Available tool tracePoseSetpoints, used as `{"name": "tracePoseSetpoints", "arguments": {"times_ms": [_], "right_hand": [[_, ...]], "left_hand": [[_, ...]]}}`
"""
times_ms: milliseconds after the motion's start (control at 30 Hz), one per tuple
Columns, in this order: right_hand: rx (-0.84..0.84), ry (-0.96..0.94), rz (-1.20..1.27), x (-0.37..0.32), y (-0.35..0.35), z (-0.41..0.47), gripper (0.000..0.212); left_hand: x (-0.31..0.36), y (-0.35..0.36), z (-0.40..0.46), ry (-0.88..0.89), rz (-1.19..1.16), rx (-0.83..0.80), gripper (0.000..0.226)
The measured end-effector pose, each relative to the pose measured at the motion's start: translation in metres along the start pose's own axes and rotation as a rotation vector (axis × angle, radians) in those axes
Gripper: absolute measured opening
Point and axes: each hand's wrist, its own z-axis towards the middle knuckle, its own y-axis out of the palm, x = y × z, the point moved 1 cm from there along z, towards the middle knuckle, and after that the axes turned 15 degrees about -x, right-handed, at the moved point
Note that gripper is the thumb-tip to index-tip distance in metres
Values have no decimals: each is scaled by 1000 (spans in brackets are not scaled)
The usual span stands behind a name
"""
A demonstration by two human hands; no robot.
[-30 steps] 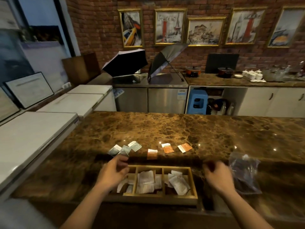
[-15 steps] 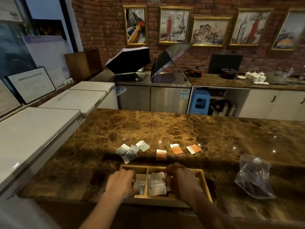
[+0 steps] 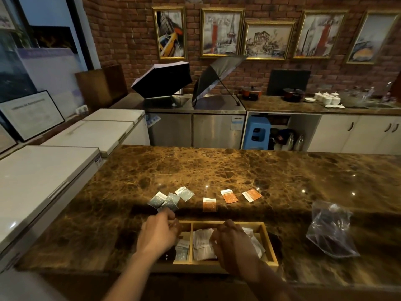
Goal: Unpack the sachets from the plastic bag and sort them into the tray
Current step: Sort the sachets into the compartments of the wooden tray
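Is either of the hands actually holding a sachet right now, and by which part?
It cannot be told. Both hands, the left hand and the right hand, hover over the wooden tray with fingers curled down, hiding any sachet beneath them.

A brown marble counter (image 3: 217,170) fills the foreground, with white chest freezers (image 3: 43,170) along its left side and a framed certificate (image 3: 32,115) leaning behind them. Past the counter, two open umbrellas, one black (image 3: 162,81) and one grey (image 3: 217,78), rest on a steel cabinet (image 3: 195,127), next to a blue stool (image 3: 258,133) in an open cupboard. Five gold-framed paintings (image 3: 221,32) hang on the brick wall (image 3: 121,29) above a back counter holding two pots (image 3: 293,94), a dark screen (image 3: 288,81) and white teacups (image 3: 327,98).
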Motion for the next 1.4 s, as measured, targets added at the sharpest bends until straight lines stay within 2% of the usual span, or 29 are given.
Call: {"name": "tracePoseSetpoints", "arguments": {"times_ms": [100,233,367,567,733,867,933,1033,1167,1300,1400], "right_hand": [[-13,-26,-51,1,1,-2,34],[14,-53,57,6,0,-7,32],[82,-14,215,20,-6,-19,45],[278,110,395,55,-9,-33,27],[326,200,461,88,-5,-41,28],[276,177,509,101,0,-48,23],[238,145,532,104,2,-50,20],[161,99,538,105,4,-50,23],[32,91,458,105,1,-47,44],[-31,36,348,97,-4,-38,57],[-24,-41,288,89,-4,-33,61]], "left_hand": [[8,0,4,82,-249,-63,37],[21,9,3,156,-347,-123,35],[34,25,2,179,-276,-155,27],[51,45,3,181,-87,-167,36],[54,55,-1,143,91,-164,48],[51,61,-3,242,383,-115,41],[53,63,-4,299,444,-105,43],[58,62,-3,373,445,-140,40],[61,63,-4,365,472,-210,35],[68,65,-3,388,446,-157,24],[72,65,-3,407,399,-121,25]]}}
